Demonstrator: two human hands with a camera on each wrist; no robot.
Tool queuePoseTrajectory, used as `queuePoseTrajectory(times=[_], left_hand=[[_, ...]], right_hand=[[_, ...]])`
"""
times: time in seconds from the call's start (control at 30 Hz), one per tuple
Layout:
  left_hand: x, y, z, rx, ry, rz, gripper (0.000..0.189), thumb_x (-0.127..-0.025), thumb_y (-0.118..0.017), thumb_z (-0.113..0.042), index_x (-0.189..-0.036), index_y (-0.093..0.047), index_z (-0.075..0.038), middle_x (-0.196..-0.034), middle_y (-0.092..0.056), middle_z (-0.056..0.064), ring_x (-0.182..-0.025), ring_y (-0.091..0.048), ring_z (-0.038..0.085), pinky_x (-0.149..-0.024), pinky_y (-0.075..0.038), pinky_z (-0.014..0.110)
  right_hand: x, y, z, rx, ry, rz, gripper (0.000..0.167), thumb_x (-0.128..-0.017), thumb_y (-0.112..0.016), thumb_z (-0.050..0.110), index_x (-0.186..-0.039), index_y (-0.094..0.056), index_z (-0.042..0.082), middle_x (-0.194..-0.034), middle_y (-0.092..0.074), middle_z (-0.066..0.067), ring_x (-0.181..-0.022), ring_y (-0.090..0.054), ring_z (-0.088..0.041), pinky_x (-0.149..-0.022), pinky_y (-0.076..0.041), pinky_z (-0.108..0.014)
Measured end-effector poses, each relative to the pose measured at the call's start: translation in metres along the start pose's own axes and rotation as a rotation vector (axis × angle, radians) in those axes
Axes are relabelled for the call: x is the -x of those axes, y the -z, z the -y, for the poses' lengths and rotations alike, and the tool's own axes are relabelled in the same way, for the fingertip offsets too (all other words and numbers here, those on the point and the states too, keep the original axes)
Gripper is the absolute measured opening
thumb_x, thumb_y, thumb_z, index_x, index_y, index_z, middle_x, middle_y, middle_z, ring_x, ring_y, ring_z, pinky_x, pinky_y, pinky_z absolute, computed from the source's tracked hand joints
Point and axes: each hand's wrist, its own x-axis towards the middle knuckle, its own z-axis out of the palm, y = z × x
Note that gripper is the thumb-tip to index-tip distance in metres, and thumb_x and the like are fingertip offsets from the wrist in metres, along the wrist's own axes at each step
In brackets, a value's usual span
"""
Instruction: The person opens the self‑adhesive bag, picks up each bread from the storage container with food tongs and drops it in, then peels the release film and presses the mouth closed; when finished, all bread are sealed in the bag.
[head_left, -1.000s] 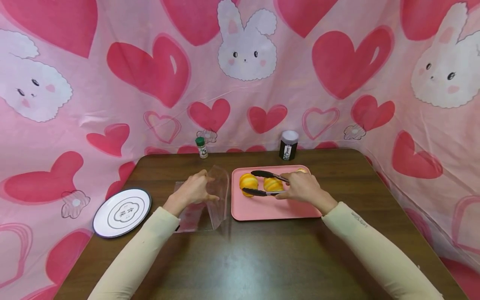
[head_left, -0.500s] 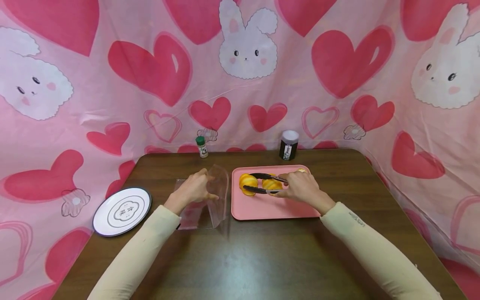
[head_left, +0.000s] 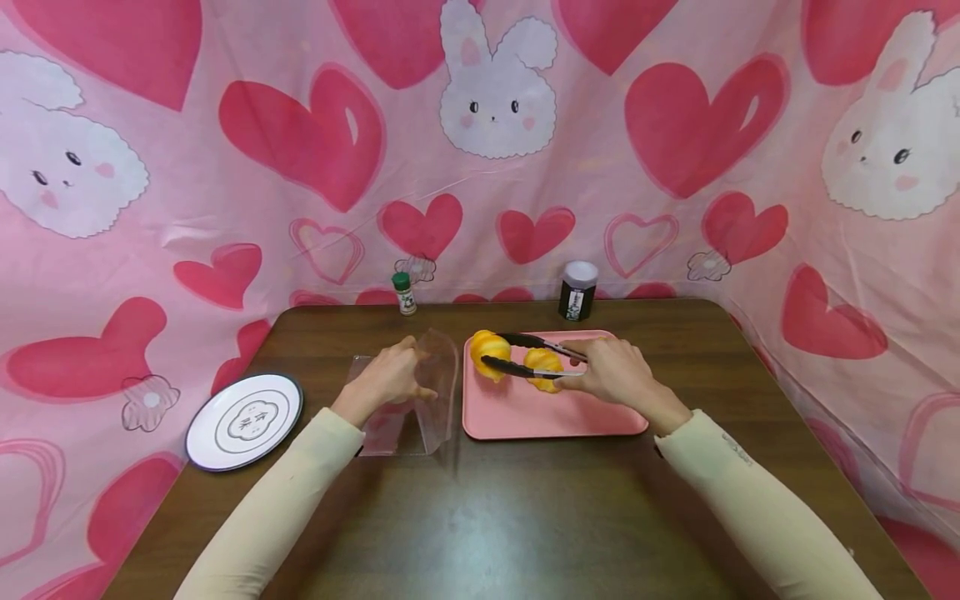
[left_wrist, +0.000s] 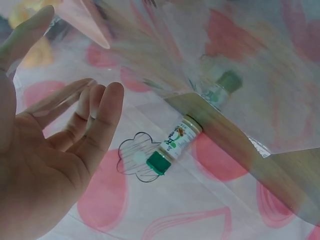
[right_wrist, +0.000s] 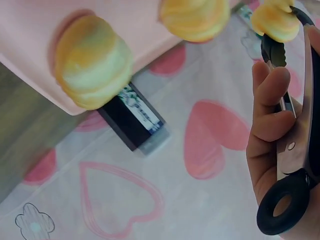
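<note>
Squeezing tongs, the right hand holds one bun, two more buns wait on the tray, left hand wide at the bag.

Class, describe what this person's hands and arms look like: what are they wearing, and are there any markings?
The left hand and right hand are bare, without gloves. The left sleeve and right sleeve are plain cream, long and fairly close-fitting, reaching the wrists. The right one carries small dark lettering, too small to read.
</note>
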Motion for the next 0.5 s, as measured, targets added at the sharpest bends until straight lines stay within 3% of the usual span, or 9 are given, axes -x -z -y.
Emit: queuePoseTrajectory(times=[0.13, 0.5], left_hand=[[-0.001, 0.0, -0.001, -0.01, -0.004, -0.004, 0.07, -0.072, -0.087, -0.044, -0.129, -0.068, -0.007, -0.116, -0.058, 0.014, -0.088, -0.063, 0.03, -0.088, -0.058, 0.048], [-0.002, 0.0, -0.004, -0.029, 0.007, 0.017, 0.061, -0.072, -0.088, -0.044, -0.117, -0.073, -0.006, -0.117, -0.058, 0.016, -0.084, -0.062, 0.031, -0.084, -0.059, 0.049]], right_hand=[[0.005, 0.008, 0.003, -0.003, 0.05, -0.02, 0.071, -0.074, -0.08, 0.059, -0.136, -0.064, 0.028, -0.074, -0.058, 0.004, -0.067, -0.048, -0.019, -0.052, -0.034, -0.03], [0.016, 0.018, 0.016, -0.056, 0.146, -0.129, 0.071, -0.071, -0.081, 0.063, -0.133, -0.066, 0.032, -0.091, -0.072, 0.007, -0.075, -0.056, -0.014, -0.055, -0.04, -0.027]])
